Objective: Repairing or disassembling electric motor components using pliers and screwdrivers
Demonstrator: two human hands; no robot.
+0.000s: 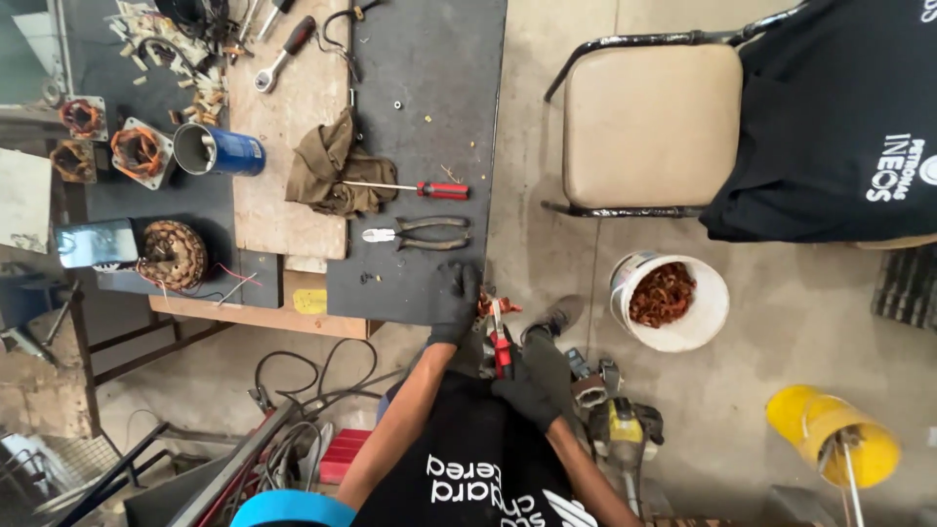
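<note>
Both my hands wear black gloves. My left hand (453, 303) rests on the near right corner of the dark workbench (429, 107), its fingers closed on a small bundle of reddish copper wire (488, 305) at the bench edge. My right hand (525, 388) is just below, gripping red-handled cutters (501, 346) whose jaws point up at the wire. Grey pliers (418, 234) and a red-handled screwdriver (415, 187) lie on the bench just beyond my left hand.
A white bucket (711, 322) of copper scrap stands on the floor to the right. Behind it is a beige chair (649, 122) with a black garment (839, 117). A blue can (220, 151), olive rag (337, 166), motor stators (139, 152), wrench and yellow funnel (830, 434) are around.
</note>
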